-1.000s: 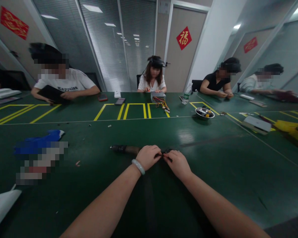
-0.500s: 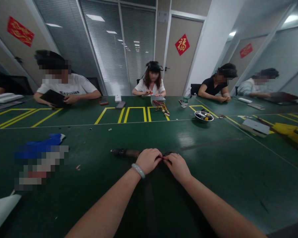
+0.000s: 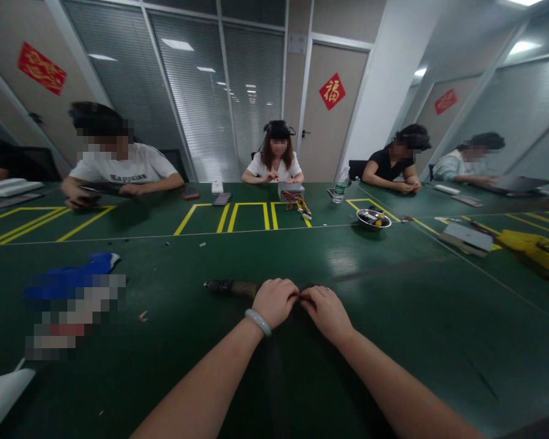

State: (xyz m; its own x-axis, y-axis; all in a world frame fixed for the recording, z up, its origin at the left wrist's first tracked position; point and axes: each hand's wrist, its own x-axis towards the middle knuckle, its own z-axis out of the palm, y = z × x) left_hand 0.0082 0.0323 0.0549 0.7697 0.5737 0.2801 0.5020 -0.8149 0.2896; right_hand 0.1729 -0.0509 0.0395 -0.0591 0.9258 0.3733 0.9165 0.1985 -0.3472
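A dark, rod-shaped power tool (image 3: pixel 240 289), which looks like an electric screwdriver, lies on the green table with its metal tip pointing left. Its rear part disappears behind my left hand (image 3: pixel 277 302), which wears a pale bangle. My left fingers are closed in a pinch. Against them, nearly fingertip to fingertip, my right hand (image 3: pixel 324 310) is pinched too. Whatever sits between the fingertips is hidden or too small to make out. A bit of something dark shows just behind my right fingers.
A blue package (image 3: pixel 73 277), partly blurred out, lies to the left. Across the table (image 3: pixel 187 341) are a metal bowl (image 3: pixel 374 219) of small parts, a water bottle (image 3: pixel 341 185), a grey box with coloured wires (image 3: pixel 291 190) and a yellow case (image 3: pixel 537 247). Several people sit opposite.
The view has tilted up slightly, so things sit a little lower. Both my hands stay pinched together in about the same place. The person at the left has lowered the dark flat object.
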